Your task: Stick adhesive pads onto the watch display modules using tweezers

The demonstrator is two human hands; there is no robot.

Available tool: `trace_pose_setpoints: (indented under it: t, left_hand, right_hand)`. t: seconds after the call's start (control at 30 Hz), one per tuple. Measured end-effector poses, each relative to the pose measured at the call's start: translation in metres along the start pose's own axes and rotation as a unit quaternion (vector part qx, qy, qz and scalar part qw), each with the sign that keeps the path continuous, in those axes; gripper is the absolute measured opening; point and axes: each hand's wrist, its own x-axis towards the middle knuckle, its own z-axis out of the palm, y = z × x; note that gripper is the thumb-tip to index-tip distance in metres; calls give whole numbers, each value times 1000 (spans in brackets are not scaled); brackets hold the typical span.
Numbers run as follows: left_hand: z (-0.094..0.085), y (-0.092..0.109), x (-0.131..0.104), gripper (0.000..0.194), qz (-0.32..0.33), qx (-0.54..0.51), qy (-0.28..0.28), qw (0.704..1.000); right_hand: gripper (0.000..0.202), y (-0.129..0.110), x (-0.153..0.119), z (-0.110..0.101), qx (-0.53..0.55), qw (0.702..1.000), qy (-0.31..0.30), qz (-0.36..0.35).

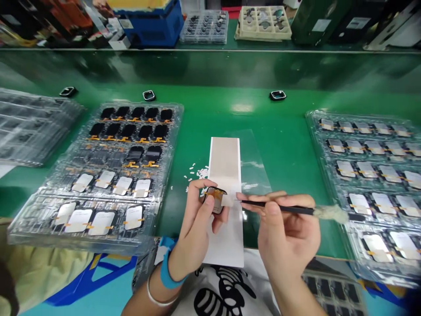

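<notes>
My left hand [200,219], with a blue band at the wrist, pinches a small watch display [215,205] between thumb and fingers, its back turned toward me. Black tweezers [289,208] with wrapping round the rear end are held in my right hand [286,237]. Their tips meet a small pale sticker [227,200] at the display's right edge; whether it is stuck down I cannot tell. Beneath both hands lies a long white strip [225,162] with a beige upper part. Small white scraps [201,172] are scattered left of the strip.
At left, a clear tray [164,175] holds black and white-backed displays; another tray [315,131] of displays stands at right. Empty-looking stacked trays [29,127] sit far left. Several watch frames, one [278,95] at right, lie along the back. A shelf [210,49] carries boxes and trays.
</notes>
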Motion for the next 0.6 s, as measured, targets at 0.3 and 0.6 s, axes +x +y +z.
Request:
trace_pose_setpoints:
  t: [0.3,0.6]
  left_hand:
    - [10,-8,-4,10,27,-59,-14,998]
    - [8,-13,-5,9,31,-70,-16,997]
  right_hand:
    - [14,11,-6,4,-35,999,-12,-37]
    - [13,11,-6,2,-76,996,-5,-46]
